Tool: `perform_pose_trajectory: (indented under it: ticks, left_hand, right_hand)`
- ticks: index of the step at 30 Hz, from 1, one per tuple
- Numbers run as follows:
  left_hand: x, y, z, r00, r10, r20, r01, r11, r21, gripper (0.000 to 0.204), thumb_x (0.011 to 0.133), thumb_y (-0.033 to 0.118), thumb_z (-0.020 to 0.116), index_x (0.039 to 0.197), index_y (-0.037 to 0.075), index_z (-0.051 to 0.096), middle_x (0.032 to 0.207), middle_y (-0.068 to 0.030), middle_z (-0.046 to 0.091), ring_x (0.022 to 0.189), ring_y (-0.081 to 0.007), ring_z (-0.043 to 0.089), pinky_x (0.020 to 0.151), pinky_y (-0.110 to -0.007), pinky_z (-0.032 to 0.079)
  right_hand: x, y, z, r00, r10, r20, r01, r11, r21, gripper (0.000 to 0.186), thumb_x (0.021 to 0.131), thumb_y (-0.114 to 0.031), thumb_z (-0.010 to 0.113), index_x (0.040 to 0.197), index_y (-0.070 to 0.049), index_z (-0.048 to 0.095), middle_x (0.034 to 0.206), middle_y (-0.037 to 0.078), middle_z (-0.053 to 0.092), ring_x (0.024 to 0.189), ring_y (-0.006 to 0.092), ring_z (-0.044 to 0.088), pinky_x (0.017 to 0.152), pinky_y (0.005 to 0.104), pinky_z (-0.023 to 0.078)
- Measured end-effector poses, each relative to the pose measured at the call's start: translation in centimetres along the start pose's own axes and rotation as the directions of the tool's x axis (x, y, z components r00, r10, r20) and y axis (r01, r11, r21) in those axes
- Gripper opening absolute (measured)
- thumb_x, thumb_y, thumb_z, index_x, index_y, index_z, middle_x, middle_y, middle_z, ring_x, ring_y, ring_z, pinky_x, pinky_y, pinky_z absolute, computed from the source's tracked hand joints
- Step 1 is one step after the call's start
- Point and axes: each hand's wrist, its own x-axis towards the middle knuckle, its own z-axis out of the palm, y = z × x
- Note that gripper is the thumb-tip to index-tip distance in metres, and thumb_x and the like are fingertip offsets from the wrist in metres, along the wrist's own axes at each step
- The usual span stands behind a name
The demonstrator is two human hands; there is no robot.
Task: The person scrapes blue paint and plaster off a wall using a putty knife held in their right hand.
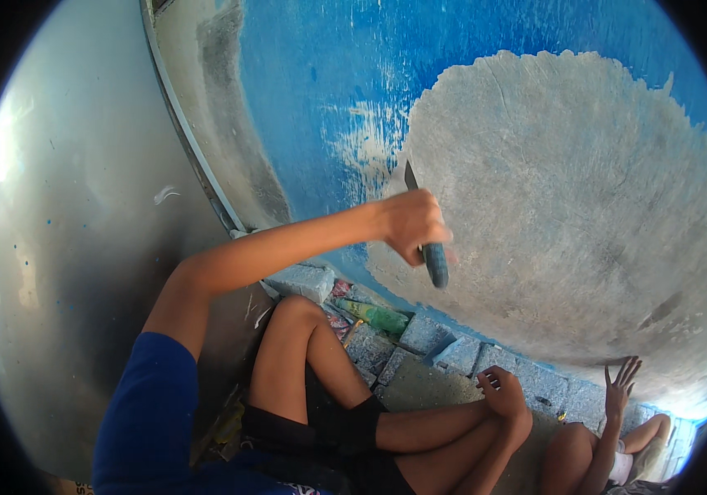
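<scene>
A knife-like scraper (436, 266), with a dark blade pointing up and a dark handle, is gripped in my left hand (411, 227), raised in front of the wall. Behind it the blue painted wall (295, 91) has a large bare grey patch (535, 165) and white scraped streaks beside it; whether the blade touches the wall I cannot tell. My right hand (503, 392) is low by my bent legs, fingers loosely curled and apart, holding nothing that I can see.
A curved metal sheet (73, 247) stands close on my left. Along the wall's foot lie concrete blocks (423, 334), a green plastic bottle (374, 318) and litter. At lower right another person sits, a spread hand (621, 388) raised near the wall.
</scene>
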Motion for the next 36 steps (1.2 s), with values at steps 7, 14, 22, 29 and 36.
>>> perform_pose_trajectory:
  ticks: [7,14,22,29,36]
  left_hand:
    - [0.6,-0.8,-1.4,0.997,0.005,0.075,-0.005,1.000,-0.001,0.037,0.071,0.027,0.078,0.050,0.012,0.052,0.045,-0.0073,0.051,0.041,-0.0294,0.054,0.043,-0.039,0.041]
    - [1.6,2.6,-0.5,0.989,0.118,0.084,-0.118,0.993,-0.013,0.018,0.062,0.021,0.077,0.057,0.012,0.062,0.048,-0.0072,0.055,0.044,-0.0289,0.057,0.044,-0.039,0.043]
    - [0.1,-1.1,-1.6,0.986,0.078,0.146,-0.083,0.996,0.026,0.039,0.082,0.026,0.074,0.054,0.014,0.050,0.045,-0.0045,0.049,0.043,-0.0260,0.055,0.039,-0.038,0.038]
    - [1.4,0.7,-0.5,0.974,0.222,0.054,-0.215,0.971,-0.107,0.038,0.082,0.026,0.075,0.055,0.015,0.051,0.046,-0.0035,0.050,0.042,-0.0238,0.053,0.040,-0.037,0.038]
    - [0.1,0.2,-0.6,0.983,0.141,0.120,-0.145,0.989,0.025,0.034,0.082,0.027,0.075,0.058,0.016,0.053,0.048,-0.0006,0.052,0.044,-0.0206,0.055,0.042,-0.034,0.043]
  right_hand:
    - [0.2,-0.1,0.0,1.000,-0.011,-0.019,0.010,1.000,-0.009,0.018,0.092,-0.021,0.069,0.096,-0.003,0.071,0.079,0.014,0.074,0.069,0.0256,0.073,0.065,0.0369,0.056]
    - [-0.2,0.1,-0.3,1.000,-0.011,-0.019,0.011,1.000,0.002,0.019,0.091,-0.021,0.070,0.096,-0.003,0.071,0.079,0.013,0.074,0.070,0.0252,0.073,0.065,0.0368,0.056]
    - [0.2,0.0,0.4,0.999,-0.035,-0.012,0.036,0.999,0.019,0.018,0.092,-0.020,0.070,0.096,-0.002,0.071,0.078,0.014,0.074,0.069,0.0251,0.073,0.064,0.0358,0.057]
    - [-0.1,-0.2,-0.4,1.000,-0.020,-0.015,0.020,1.000,-0.007,0.019,0.092,-0.021,0.070,0.096,-0.002,0.071,0.079,0.014,0.074,0.069,0.0261,0.073,0.064,0.0364,0.057]
    - [0.0,0.4,0.0,0.999,-0.042,-0.015,0.042,0.999,0.008,0.020,0.092,-0.021,0.069,0.097,-0.002,0.071,0.080,0.014,0.074,0.070,0.0261,0.073,0.065,0.0371,0.057]
